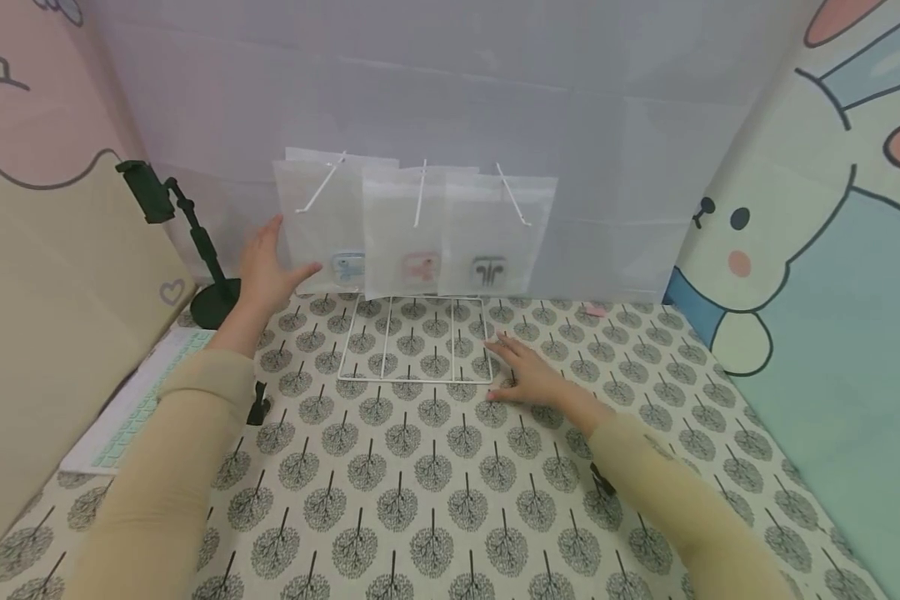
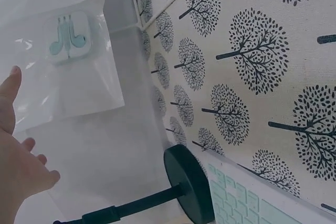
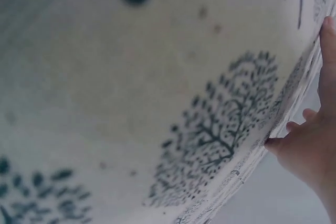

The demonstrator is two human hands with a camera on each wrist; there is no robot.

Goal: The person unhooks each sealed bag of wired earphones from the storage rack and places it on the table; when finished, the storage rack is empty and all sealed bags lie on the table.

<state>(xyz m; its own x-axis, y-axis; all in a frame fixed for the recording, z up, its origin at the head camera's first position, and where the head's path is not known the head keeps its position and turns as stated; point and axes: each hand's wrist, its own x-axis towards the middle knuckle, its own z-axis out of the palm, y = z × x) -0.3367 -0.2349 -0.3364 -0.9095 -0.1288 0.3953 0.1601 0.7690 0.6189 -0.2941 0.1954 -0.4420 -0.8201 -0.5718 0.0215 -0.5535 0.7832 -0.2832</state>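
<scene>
Three frosted bags hang from white wire hooks: the left bag (image 1: 318,237) with blue earphones (image 1: 348,268), the middle bag (image 1: 399,218) with pink earphones (image 1: 421,267), and the right bag (image 1: 498,221) with black earphones (image 1: 489,271). Beside the left bag's outer edge is my left hand (image 1: 266,271), its thumb spread and fingers extended; whether it touches the bag I cannot tell. Below, a white wire base (image 1: 416,381) lies on the tablecloth. My right hand (image 1: 528,379), fingers loosely spread and holding nothing, is by the base's right side.
A dark phone stand (image 1: 213,304) stands at the back left. In front of it lies a white and mint keyboard (image 1: 131,408). A small pink piece (image 1: 594,310) lies at the back right. Sheets enclose the table on the back and both sides.
</scene>
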